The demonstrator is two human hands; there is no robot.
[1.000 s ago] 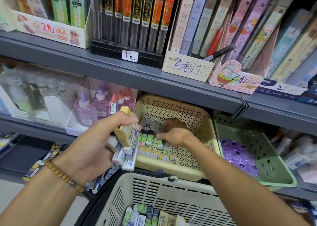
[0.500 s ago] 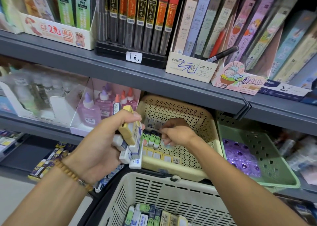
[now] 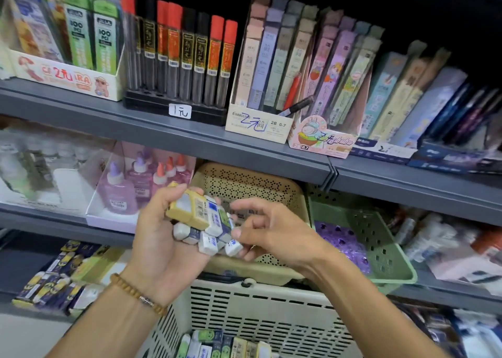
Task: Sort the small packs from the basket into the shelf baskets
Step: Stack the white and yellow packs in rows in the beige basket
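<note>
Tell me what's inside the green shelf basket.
The green shelf basket holds a layer of small purple packs along its bottom. The right hand and forearm cover its near left corner, so anything there is hidden.

I am facing grey metal shelves (image 3: pixel 190 140) running across my view in tiers. Lead tubes (image 3: pixel 187 56) are standing on the top tier, glue bottles (image 3: pixel 119 192) are sitting below, and pale floor (image 3: pixel 27 336) is showing lower left.
</note>
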